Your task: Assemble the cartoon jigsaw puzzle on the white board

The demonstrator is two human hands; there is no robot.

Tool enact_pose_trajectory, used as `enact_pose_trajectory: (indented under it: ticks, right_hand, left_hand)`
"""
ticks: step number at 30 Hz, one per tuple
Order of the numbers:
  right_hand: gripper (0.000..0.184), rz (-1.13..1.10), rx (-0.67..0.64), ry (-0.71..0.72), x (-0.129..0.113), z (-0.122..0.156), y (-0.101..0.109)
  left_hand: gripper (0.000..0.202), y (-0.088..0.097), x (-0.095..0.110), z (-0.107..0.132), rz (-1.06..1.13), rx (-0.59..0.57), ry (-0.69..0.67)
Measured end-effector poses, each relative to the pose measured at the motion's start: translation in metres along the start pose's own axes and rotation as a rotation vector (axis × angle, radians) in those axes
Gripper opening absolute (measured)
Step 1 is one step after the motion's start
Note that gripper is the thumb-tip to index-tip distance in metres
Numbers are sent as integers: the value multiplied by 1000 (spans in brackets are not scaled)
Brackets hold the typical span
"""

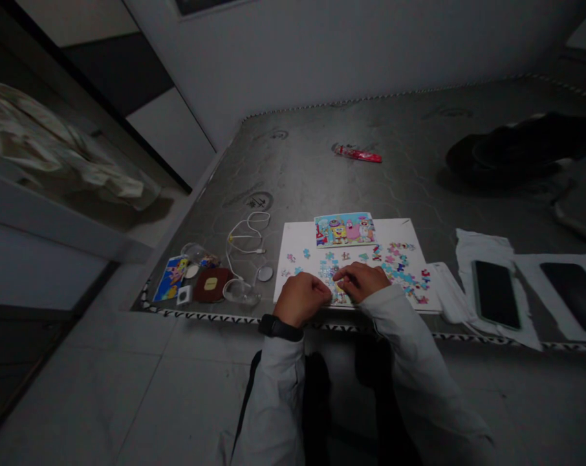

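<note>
A white board (293, 236) lies at the front edge of the grey mat, with a partly joined jigsaw puzzle (329, 272) between my hands. My left hand (303, 299) rests at the puzzle's left side, its fingers curled in; whatever they hold is hidden. From the right, my right hand (363, 280) reaches over the puzzle with thumb and forefinger bent close together, and anything in them is too small to make out. Loose jigsaw pieces (409, 281) are scattered on the board's right half, a few more at its left. Behind the puzzle lies a colourful cartoon picture card (345, 230).
Left of the board are a white cable (229, 249), a brown case (213, 285), a round disc (264, 274) and a blue cartoon packet (171, 278). On the right, a phone (497, 294) and a dark tablet-like slab (577, 294) lie on white sheets. A red packet (363, 155) lies farther back.
</note>
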State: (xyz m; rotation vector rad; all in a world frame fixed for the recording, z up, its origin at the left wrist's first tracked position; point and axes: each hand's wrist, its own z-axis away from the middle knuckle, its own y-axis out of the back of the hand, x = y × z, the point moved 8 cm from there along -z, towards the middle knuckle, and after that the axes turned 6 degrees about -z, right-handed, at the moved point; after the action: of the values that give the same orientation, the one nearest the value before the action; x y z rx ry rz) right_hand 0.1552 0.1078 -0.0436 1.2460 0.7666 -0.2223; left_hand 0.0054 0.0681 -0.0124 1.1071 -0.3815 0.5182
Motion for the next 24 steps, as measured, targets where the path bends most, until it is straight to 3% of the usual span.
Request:
enact_pose_trajectory:
  ticks: [11,24]
  right_hand:
    - [20,0,-13,-12,-1,0,0]
    - [21,23,-21,-31,-1,1,1]
  left_hand:
    - [16,4,-4,3,-69,64,114]
    - [17,5,-1,4,-90,123,95]
